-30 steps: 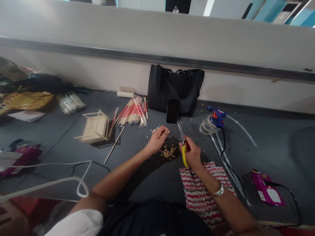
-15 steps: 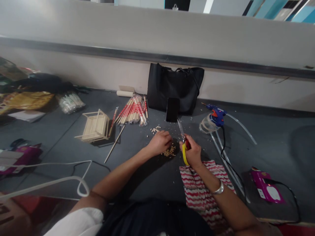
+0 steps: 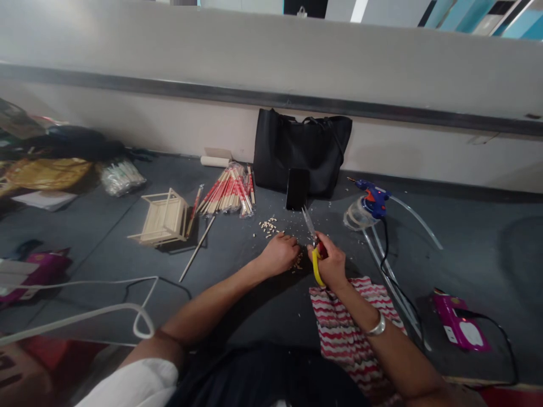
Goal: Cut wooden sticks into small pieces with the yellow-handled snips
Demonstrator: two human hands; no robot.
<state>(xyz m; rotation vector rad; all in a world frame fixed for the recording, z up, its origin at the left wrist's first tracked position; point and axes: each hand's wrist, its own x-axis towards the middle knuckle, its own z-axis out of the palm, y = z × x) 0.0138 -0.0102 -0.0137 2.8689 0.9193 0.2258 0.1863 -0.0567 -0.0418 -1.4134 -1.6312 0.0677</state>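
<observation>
The right hand (image 3: 330,264) is closed around scissors (image 3: 311,233) with yellow and red handles and slim silvery blades pointing away at the phone (image 3: 297,189). The left hand (image 3: 280,254) is curled, its grip unclear, over pale wood bits (image 3: 268,226) on the grey floor (image 3: 466,237).

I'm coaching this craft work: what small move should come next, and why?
Probably lift the left hand off the cut wood bits with one piece, toward the scissors: it lies curled on the pile, and the right hand holds them just beside it.
</observation>
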